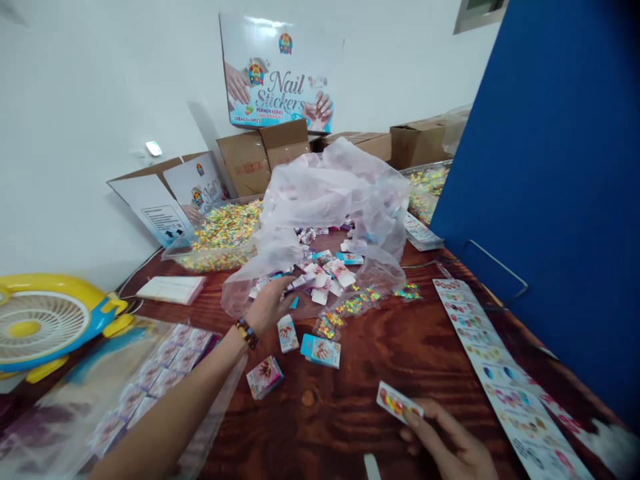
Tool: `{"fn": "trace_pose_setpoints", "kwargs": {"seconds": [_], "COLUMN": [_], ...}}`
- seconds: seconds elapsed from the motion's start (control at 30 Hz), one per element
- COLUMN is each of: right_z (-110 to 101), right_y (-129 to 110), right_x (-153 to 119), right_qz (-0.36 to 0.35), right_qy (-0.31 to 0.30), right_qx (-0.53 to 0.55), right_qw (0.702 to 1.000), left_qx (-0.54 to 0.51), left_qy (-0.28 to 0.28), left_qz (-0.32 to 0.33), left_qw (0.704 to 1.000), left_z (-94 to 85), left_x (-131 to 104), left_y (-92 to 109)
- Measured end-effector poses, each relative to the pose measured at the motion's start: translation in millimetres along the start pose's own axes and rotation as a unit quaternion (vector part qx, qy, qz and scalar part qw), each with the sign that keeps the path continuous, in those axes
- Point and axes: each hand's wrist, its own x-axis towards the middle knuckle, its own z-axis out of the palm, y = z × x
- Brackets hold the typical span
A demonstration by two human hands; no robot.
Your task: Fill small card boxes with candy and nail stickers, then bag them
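Note:
My left hand (270,305), a beaded bracelet on its wrist, reaches to the mouth of a large translucent plastic bag (340,183). Its fingers close on a small purple and white box (301,283). Many little boxes spill from the bag beside it. Between thumb and fingers, my right hand (445,437) pinches a small nail sticker card (399,402) with red and yellow shapes, low over the table. Two small boxes, one white (287,333) and one blue (321,351), lie in front of the bag, near a pink box stack (265,377).
Clear packets of colourful candy (357,301) lie by the bag. Candy fills a tub (220,233) behind. Long sticker sheets (493,353) run along the right, beside a blue panel (545,200). Wrapped boxes (155,380) and a yellow-blue fan (45,327) stand left.

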Motion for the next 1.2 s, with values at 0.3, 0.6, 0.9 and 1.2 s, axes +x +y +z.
{"fn": "trace_pose_setpoints", "kwargs": {"seconds": [0.3,0.6,0.9,1.2], "right_z": [11,30,23,28], "right_y": [-2,-11,-8,-2], "right_x": [2,-9,-20,-22], "right_qz": [0.017,0.047,0.007,-0.041], "right_qy": [0.056,0.030,-0.003,-0.055], "right_qx": [0.178,0.112,0.088,0.042], "right_qw": [0.982,0.992,0.996,0.997], "left_qx": [-0.108,-0.040,-0.017,0.013], "left_qy": [-0.081,0.034,-0.009,-0.004], "left_qz": [0.255,0.053,0.009,0.026], "left_qw": [0.957,0.997,1.000,1.000], "left_z": [56.7,68.5,86.6,84.4], "left_x": [-112,-143,-170,-168], "left_y": [74,104,124,115]}}
